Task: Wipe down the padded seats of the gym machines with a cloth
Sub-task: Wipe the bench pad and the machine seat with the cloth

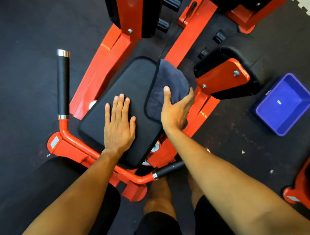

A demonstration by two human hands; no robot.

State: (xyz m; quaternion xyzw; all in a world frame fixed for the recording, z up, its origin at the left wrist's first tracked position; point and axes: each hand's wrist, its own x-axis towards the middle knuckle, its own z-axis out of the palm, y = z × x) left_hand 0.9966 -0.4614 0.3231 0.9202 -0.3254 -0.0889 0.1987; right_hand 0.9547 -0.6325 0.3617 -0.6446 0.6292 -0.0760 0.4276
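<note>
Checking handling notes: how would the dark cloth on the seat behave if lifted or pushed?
Likely floppy: the cloth drapes over the seat edge. Probably light: the right hand grips it alone. Its plush surface likely drags rather than slips.

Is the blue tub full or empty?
Looks empty: the tub sits upright, its blue bottom bare but for a small pale mark; clear water cannot be ruled out.
</note>
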